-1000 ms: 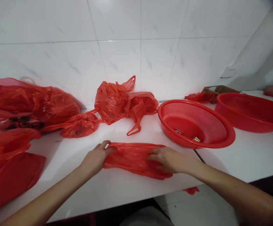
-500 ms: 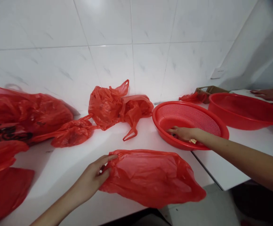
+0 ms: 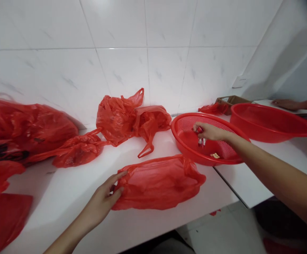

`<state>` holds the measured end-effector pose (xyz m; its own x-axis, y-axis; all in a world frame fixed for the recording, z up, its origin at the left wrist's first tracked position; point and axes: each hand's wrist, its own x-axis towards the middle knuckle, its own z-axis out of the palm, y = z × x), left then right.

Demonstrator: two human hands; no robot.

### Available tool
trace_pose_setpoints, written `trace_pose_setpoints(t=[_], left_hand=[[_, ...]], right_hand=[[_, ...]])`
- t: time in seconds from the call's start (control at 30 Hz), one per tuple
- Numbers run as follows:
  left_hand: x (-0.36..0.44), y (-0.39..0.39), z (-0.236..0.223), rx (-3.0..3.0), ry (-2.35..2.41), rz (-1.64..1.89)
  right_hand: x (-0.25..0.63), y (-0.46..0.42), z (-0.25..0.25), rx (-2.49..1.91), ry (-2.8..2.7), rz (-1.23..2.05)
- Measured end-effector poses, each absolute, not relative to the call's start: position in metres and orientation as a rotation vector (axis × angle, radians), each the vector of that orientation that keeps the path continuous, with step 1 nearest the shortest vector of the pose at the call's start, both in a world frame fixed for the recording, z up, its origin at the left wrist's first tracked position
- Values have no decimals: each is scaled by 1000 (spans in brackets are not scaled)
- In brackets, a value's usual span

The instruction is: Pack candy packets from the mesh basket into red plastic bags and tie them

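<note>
My left hand pinches the left edge of a red plastic bag, which lies on the white table with its mouth spread open. Over the red colander at the right is my right hand. Its fingers are closed on a small red and silvery object, whose exact kind I cannot make out. A small pale yellow piece rests on the colander floor below my right wrist.
Several red plastic bags stand along the tiled wall, and more crowd the left. Beyond the colander are a red basin and a cardboard box. Another person's hand rests at the far right.
My right hand has risen from the colander's bottom with the small red and silvery object. The bag's right side has drawn in toward the left, while my left hand keeps its grip.
</note>
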<state>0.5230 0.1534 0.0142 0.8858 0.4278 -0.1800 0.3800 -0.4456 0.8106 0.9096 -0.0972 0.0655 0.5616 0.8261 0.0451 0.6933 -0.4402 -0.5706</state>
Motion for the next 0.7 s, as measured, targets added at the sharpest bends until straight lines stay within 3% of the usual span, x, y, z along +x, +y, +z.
trace_pose_setpoints(t=[0.17,0.4,0.57,0.7], left_hand=[[526,150,10,2097,574,101],[524,141,2,1920,519,81],[521,138,5,1989,516,148],[518,137,8,2153,460,196]], right_hand=[[834,-56,90,-1937,-1239,306],[724,-13,19,-1903,-1652,476],[738,-30,60,-1896,-1783,748],[803,-59,91,-2082,-1463,375]])
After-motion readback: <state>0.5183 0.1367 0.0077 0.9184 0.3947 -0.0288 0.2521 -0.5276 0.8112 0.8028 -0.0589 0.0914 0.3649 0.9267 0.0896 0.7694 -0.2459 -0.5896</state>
